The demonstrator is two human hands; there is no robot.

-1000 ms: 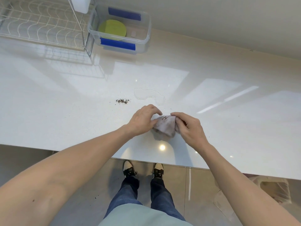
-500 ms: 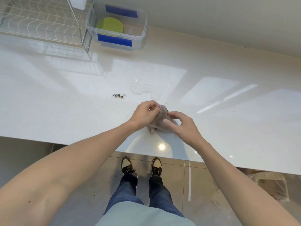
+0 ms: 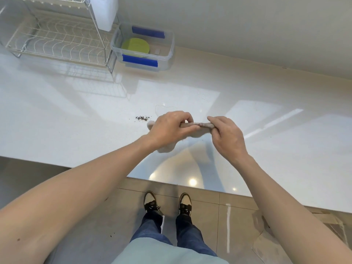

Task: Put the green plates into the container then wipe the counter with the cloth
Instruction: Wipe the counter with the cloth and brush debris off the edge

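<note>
— So where does the cloth [image 3: 198, 125] lie now?
— You hold it stretched left to right between both grips, left hand [image 3: 170, 128] and right hand [image 3: 226, 134] each pinched shut on an end, above the desk [image 3: 57, 121]
— And the mess?
— Crumbs [image 3: 142, 118] sit just left of your left hand; the green plates [image 3: 135, 46] are in the container [image 3: 169, 52]

I see open desk [image 3: 266, 149] to the right of the hands. Far left, the wire rack [image 3: 57, 40] and clear container [image 3: 171, 48] block the back edge. Crumbs [image 3: 142, 118], maybe a puddle [image 3: 162, 108], lie between.
</note>
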